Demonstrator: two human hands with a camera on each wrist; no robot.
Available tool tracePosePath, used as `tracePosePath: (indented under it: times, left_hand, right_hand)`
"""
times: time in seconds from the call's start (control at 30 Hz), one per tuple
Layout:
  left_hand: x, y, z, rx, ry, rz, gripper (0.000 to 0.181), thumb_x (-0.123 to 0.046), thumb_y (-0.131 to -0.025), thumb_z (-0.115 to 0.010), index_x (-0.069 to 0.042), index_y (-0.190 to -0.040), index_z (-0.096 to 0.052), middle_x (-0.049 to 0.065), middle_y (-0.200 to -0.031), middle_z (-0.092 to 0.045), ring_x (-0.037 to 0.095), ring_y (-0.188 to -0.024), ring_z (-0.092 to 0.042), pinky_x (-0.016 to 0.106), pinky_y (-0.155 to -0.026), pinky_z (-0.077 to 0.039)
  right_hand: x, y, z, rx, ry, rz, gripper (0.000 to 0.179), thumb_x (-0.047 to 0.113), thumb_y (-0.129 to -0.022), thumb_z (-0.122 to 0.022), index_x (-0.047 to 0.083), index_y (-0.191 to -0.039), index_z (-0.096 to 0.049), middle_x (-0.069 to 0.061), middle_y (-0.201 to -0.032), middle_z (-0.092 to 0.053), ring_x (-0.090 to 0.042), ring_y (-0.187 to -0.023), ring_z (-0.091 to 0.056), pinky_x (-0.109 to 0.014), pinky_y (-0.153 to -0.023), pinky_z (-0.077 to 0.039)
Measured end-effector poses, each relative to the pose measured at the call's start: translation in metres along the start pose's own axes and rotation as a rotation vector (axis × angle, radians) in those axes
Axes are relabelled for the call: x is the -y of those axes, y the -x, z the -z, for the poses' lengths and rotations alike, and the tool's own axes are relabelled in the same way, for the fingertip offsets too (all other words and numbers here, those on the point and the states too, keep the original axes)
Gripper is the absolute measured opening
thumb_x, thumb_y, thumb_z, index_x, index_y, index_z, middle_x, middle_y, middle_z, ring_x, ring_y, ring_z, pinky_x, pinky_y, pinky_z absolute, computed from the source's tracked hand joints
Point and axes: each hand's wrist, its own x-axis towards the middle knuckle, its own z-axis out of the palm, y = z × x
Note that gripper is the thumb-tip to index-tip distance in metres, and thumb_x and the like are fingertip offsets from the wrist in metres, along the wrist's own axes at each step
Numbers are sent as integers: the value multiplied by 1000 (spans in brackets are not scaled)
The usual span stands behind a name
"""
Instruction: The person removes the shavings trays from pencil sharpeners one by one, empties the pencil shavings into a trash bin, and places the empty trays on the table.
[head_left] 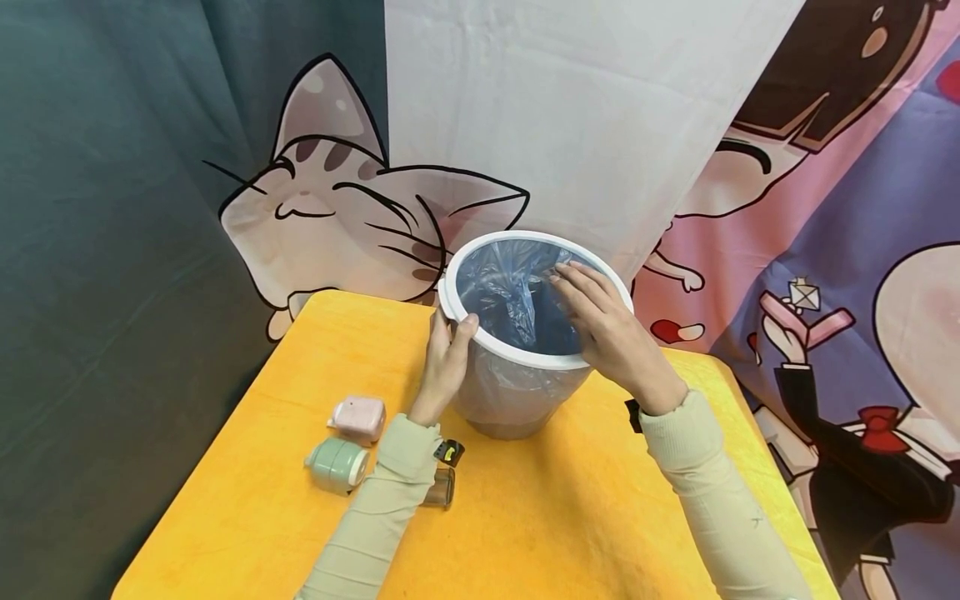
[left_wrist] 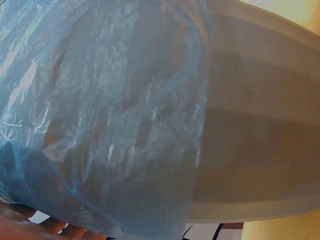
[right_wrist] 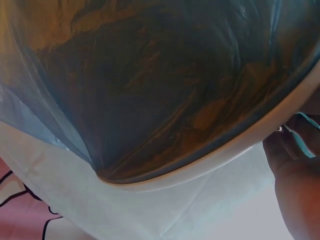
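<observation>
A pale trash can (head_left: 502,408) with a white rim stands on the yellow-covered table, lined with a thin bluish plastic bag (head_left: 517,283). My left hand (head_left: 444,358) grips the rim at its left side, thumb on the edge. Over the right part of the mouth reaches my right hand (head_left: 600,329), its fingers extended across the rim toward the inside. In the left wrist view, the bag (left_wrist: 125,100) hangs down over the can's outer wall (left_wrist: 260,130). The right wrist view looks onto dark bag film (right_wrist: 150,100) stretched within the rim (right_wrist: 200,172).
Left of the left forearm lie a small pink container (head_left: 360,418) and a green one with a white end (head_left: 337,465). A dark see-through cup (head_left: 442,487) is partly hidden by the left sleeve. A printed cloth (head_left: 585,108) hangs behind the table.
</observation>
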Motion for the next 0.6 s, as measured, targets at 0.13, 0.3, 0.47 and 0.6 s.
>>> tracePosePath:
  times: [0.13, 0.3, 0.47, 0.6]
  left_hand:
    - [-16, 3, 0, 6, -8, 24, 65, -22, -91, -48, -4, -146, -17, 23, -143, -25, 27, -128, -33, 37, -109, -23]
    - [-21, 4, 0, 9, -14, 38, 65, -20, -91, -47, -3, -146, -17, 24, -143, -25, 26, -128, -33, 36, -109, -24]
    - [-20, 5, 0, 8, -11, 44, 64, -21, -91, -48, -4, -146, -19, 23, -142, -26, 28, -128, -33, 37, -109, -24]
    - [-21, 6, 1, 4, -17, 58, 64, -22, -92, -48, -6, -146, -19, 21, -143, -26, 25, -128, -33, 36, -109, -23]
  right_hand:
    - [0, 0, 0, -12, 16, -19, 64, -18, -71, -61, -4, -132, -45, -18, -136, -43, -34, -127, -35, -39, -108, -25]
    - [1, 2, -1, -21, 55, -70, 64, -13, -72, -66, -5, -131, -44, -20, -132, -45, -33, -124, -37, -40, -107, -28]
    - [3, 3, -2, -59, 60, -128, 68, -9, -68, -73, -7, -130, -45, -21, -130, -46, -34, -121, -40, -43, -103, -32]
    - [6, 5, -2, -85, 39, -200, 71, -5, -68, -76, -3, -132, -45, -18, -132, -46, -30, -122, -40, -43, -99, -37]
